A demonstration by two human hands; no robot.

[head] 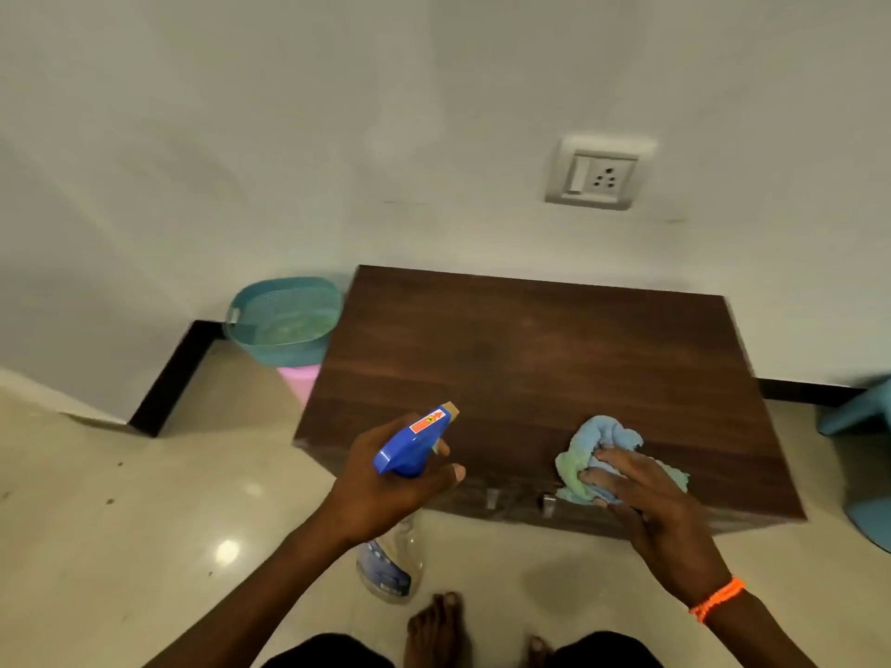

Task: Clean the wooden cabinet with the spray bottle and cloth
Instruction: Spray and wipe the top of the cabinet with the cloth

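My left hand [385, 494] was wrapped tight around the neck of the spray bottle [410, 455], holding it up just off the front left corner of the wooden cabinet [530, 359]. The blue trigger head pointed away from me, its tan nozzle tip out over the cabinet's front edge, and the clear body with its blue label hung down below my fist, above the pale floor [120, 499]. My forefinger lay along the front of the head; whether it was pressing the trigger, I couldn't tell.

My right hand [646, 499] was down on the cabinet top near the front edge, fingers spread and pressing on the cloth [607, 450], a bunched light-blue and green rag crumpled under my fingertips. An orange band [718, 599] sat on that wrist. My two hands were well apart, one on each tool.

The cabinet stood dark brown against the white wall [289, 137], its top bare apart from the cloth. Two small metal handles [520, 501] showed on the front face, just below the top edge, between my hands. Off to the left, in the corner, a teal basket [284, 320] sat on something pink. A switch and socket plate [598, 173] was fixed on the wall above the cabinet. My bare toes [438, 624] showed on the floor, below the bottle.
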